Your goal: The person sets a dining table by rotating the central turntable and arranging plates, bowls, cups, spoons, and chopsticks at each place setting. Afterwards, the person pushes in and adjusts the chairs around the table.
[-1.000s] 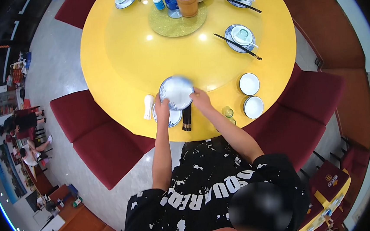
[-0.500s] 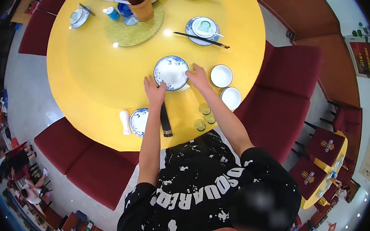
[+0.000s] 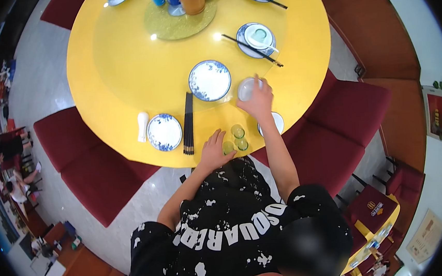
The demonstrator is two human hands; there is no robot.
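Observation:
My right hand (image 3: 258, 102) is closed on a white bowl (image 3: 247, 88), its fingers over the far rim. That bowl is just right of a blue-patterned white plate (image 3: 210, 81). A second white bowl (image 3: 276, 123) stands partly hidden behind my right forearm. Near the table's front edge, my left hand (image 3: 213, 151) has its fingers apart around the side of a small green glass (image 3: 228, 148); whether it grips the glass is unclear. Two more green glasses, one in front (image 3: 241, 144) and one behind (image 3: 237, 131), stand beside it.
Black chopsticks (image 3: 189, 124), a smaller patterned plate (image 3: 164, 132) and white spoons (image 3: 143, 126) lie to the left on the yellow table (image 3: 119, 94). A place setting (image 3: 256, 40) sits at the back right. Farther back is a glass turntable (image 3: 181, 29). Maroon chairs (image 3: 329, 124) flank the table.
Both hands have left the plate. My right hand has moved right and taken hold of a bowl; my left has come back to the green glasses. The view has shifted slightly.

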